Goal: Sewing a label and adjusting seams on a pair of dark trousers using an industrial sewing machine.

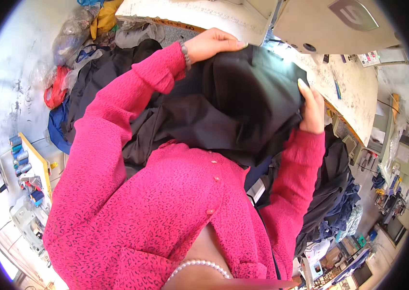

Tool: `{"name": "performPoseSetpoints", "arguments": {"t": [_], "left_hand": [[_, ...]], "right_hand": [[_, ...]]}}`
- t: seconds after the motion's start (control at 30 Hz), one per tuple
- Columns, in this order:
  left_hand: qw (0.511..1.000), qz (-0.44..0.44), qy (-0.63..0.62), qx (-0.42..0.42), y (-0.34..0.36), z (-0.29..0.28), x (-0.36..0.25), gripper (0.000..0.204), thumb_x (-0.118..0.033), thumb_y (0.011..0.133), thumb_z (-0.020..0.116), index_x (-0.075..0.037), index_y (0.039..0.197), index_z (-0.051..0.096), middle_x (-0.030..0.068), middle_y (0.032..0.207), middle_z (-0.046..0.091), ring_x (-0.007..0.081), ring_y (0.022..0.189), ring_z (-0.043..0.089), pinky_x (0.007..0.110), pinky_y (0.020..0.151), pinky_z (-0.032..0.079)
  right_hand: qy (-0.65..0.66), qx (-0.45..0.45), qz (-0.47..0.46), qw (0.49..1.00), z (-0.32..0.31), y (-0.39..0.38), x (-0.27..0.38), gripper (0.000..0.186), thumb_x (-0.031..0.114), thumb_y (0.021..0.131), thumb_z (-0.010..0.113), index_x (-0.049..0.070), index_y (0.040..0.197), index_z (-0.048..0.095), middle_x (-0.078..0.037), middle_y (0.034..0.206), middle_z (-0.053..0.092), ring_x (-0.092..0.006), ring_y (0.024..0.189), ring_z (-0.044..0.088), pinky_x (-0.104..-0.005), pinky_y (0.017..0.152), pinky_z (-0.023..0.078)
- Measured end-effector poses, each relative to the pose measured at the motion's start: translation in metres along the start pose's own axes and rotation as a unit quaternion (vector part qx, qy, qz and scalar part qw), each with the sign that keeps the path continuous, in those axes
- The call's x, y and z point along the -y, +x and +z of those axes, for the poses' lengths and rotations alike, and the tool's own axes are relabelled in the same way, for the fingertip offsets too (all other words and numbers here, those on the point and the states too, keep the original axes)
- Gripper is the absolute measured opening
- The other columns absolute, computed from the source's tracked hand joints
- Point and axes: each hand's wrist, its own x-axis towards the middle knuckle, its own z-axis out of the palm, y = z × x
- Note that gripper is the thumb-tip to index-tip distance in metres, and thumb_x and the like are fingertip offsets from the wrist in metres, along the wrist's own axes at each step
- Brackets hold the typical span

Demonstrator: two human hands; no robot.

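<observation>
A large piece of black cloth (243, 92) stretches between my hands at the front edge of the sewing table, its far edge lit brightly under the sewing machine (330, 26). My left hand (214, 44) is closed on the cloth's upper left edge, thumb on top. At the right edge, my right hand (312, 106) pinches the same cloth, thumb uppermost and the other fingers partly hidden behind it. The rest of the cloth falls in folds toward my lap. The machine's needle area is mostly hidden by its head.
A pen-like tool (337, 87) lies on the worn white tabletop (359, 104), right of the machine. Plastic bags (74, 41) and dark cloth heap up at the left. Thread spools (21, 157) stand on a rack at far left. More dark garments (330, 193) are piled at my right.
</observation>
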Motion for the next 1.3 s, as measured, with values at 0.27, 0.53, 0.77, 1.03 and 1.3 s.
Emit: {"name": "performPoseSetpoints", "arguments": {"t": [0.27, 0.53, 0.77, 1.03, 1.3], "left_hand": [[0.918, 0.153, 0.346, -0.119, 0.118, -0.053, -0.038, 0.025, -0.019, 0.083, 0.057, 0.0, 0.098, 0.063, 0.0096, 0.083, 0.066, 0.0156, 0.078, 0.062, 0.028, 0.069, 0.049], [0.81, 0.325, 0.447, -0.196, 0.171, -0.071, 0.004, 0.018, -0.015, 0.074, 0.056, -0.002, 0.087, 0.06, 0.0178, 0.076, 0.062, 0.0331, 0.073, 0.06, 0.04, 0.064, 0.046], [0.811, 0.268, 0.459, -0.243, 0.07, -0.003, -0.027, 0.031, -0.033, 0.082, 0.059, -0.003, 0.09, 0.062, 0.0134, 0.08, 0.063, 0.0256, 0.074, 0.061, 0.032, 0.067, 0.047], [0.938, 0.187, 0.16, -0.244, 0.032, 0.057, 0.026, 0.02, -0.019, 0.087, 0.054, -0.002, 0.096, 0.05, 0.0157, 0.083, 0.06, 0.0281, 0.078, 0.059, 0.035, 0.07, 0.046], [0.908, 0.194, 0.299, -0.222, 0.064, 0.019, -0.018, 0.011, -0.012, 0.079, 0.059, -0.005, 0.088, 0.056, 0.0111, 0.092, 0.059, 0.0262, 0.084, 0.057, 0.033, 0.071, 0.046]], "right_hand": [[-0.271, 0.216, -0.196, 0.918, -0.035, 0.072, 0.017, 0.052, 0.021, 0.075, 0.066, -0.001, 0.119, 0.048, -0.01, 0.109, 0.056, -0.0178, 0.101, 0.052, -0.029, 0.09, 0.039], [-0.078, 0.162, -0.141, 0.974, -0.02, 0.057, 0.026, 0.047, 0.014, 0.069, 0.067, -0.001, 0.111, 0.053, -0.009, 0.108, 0.057, -0.0205, 0.099, 0.054, -0.0305, 0.086, 0.042], [-0.084, 0.077, -0.136, 0.984, -0.016, 0.073, -0.002, 0.041, 0.009, 0.068, 0.073, 0.0, 0.104, 0.056, -0.004, 0.098, 0.058, -0.0132, 0.095, 0.052, -0.0275, 0.087, 0.039], [-0.147, 0.036, -0.254, 0.955, 0.003, 0.078, -0.003, 0.036, 0.013, 0.069, 0.073, 0.002, 0.1, 0.059, -0.005, 0.092, 0.061, -0.0152, 0.087, 0.056, -0.0295, 0.078, 0.044], [-0.425, -0.043, -0.556, 0.713, -0.011, 0.119, -0.004, 0.022, 0.016, 0.067, 0.061, 0.004, 0.085, 0.064, -0.013, 0.082, 0.065, -0.0314, 0.078, 0.061, -0.0396, 0.069, 0.048]]}}
